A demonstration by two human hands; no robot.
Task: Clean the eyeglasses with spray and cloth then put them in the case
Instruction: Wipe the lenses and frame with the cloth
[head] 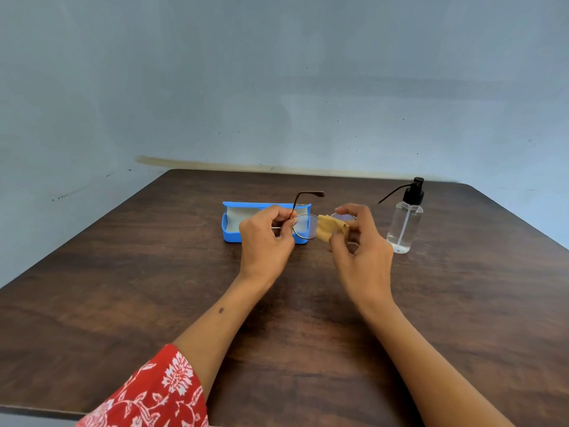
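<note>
Head view: left hand [264, 238] fingers pinch the eyeglasses [303, 226] at the hinge, held above the desk [154, 288]. Right hand [358, 241] fingers pinch the tan cloth [328, 231] on the right lens. Open blue case [231, 229] at 12 o'clock behind the left hand; spray bottle [403, 220] at 3 o'clock of the right hand.

Eyeglasses [303, 226] (cloth-wrapped [331, 231]) between both hands

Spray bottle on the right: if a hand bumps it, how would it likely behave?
The spray bottle stands tall and narrow with a black pump on top, so it could tip fairly easily. It looks like clear plastic, so probably light. Round-bodied, it would likely roll across the table once down.
</note>
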